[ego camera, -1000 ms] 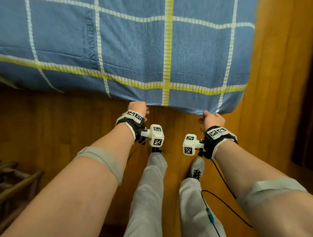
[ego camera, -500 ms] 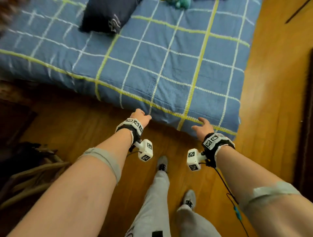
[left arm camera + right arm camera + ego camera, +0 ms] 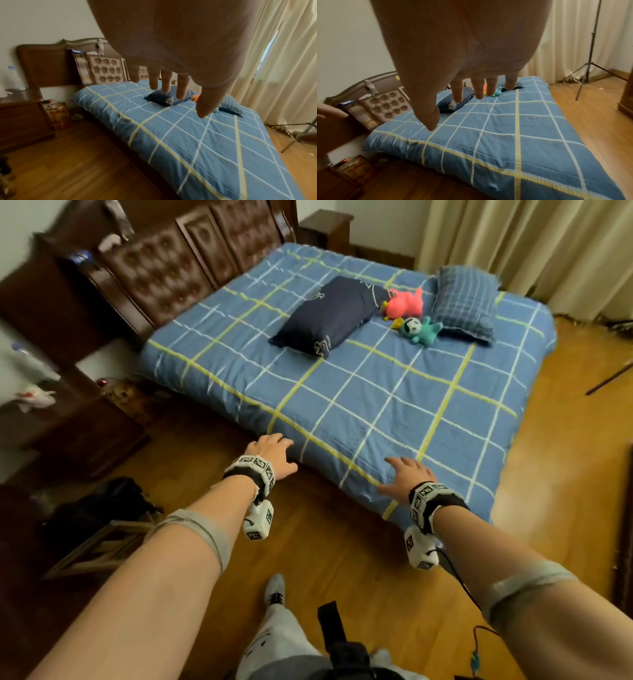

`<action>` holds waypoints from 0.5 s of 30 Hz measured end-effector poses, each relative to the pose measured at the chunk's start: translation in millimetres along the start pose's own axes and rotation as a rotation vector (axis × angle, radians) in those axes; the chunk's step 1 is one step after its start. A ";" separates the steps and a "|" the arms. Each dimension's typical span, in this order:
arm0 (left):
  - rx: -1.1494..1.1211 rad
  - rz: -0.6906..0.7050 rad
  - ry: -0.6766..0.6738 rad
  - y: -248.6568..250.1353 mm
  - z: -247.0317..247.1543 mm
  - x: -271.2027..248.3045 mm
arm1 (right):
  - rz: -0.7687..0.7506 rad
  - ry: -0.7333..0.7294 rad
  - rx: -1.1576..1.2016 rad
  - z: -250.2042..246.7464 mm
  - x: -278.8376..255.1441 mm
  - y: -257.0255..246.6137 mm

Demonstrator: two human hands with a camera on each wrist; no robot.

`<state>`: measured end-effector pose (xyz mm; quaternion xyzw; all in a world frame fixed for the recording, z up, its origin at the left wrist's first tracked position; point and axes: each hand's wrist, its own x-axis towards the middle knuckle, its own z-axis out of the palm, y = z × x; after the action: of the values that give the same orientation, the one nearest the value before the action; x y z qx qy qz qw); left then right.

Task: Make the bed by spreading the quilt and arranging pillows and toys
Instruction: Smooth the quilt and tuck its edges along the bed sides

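The blue plaid quilt (image 3: 359, 392) is seen spread flat across the bed, its near edge draped over the side toward the wooden floor (image 3: 325, 542). Against the far end a padded headboard (image 3: 191, 258) is seen, and a dark nightstand (image 3: 51, 412) stands beside the bed.

On the quilt, well short of the headboard, a navy pillow (image 3: 329, 316) is laid at an angle; a checked blue pillow (image 3: 466, 299) is laid near the curtain-side edge. Between them a pink plush toy (image 3: 404, 302) and a teal plush toy (image 3: 419, 330) are found close together, the teal one just beside the checked pillow.

The left hand (image 3: 274, 453) is held above the floor just beside the quilt's hanging edge, fingers extended and relaxed, nothing gripped. The right hand (image 3: 404, 474) is held over the near border of the quilt, fingers spread wide and empty; whether the fabric is touched cannot be told.

Several risks are judged to remain. If the pillows are dragged rather than lifted toward the headboard, the smoothed quilt could be rucked up. The teal toy could be knocked aside when the checked pillow is picked up. The draped edge could be caught by a knee or foot and pulled askew.

No container is plainly seen; beside the nightstand an object on the floor is too blurred to be identified.
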<state>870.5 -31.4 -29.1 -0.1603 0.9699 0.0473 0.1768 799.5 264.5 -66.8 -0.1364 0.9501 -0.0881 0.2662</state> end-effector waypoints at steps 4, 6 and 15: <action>-0.119 -0.121 -0.051 -67.1 -3.6 9.2 | -0.014 0.003 -0.011 -7.9 17.2 -51.3; -0.181 -0.151 -0.081 -104.0 -10.1 20.0 | 0.000 0.000 0.023 -11.7 31.6 -85.9; -0.283 -0.144 -0.062 -274.5 -63.9 91.0 | 0.064 -0.051 0.141 -15.0 104.8 -270.8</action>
<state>858.9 -326.8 -11.7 -0.2510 0.9338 0.1755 0.1851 763.0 -22.7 -39.7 -0.0890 0.9384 -0.1425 0.3021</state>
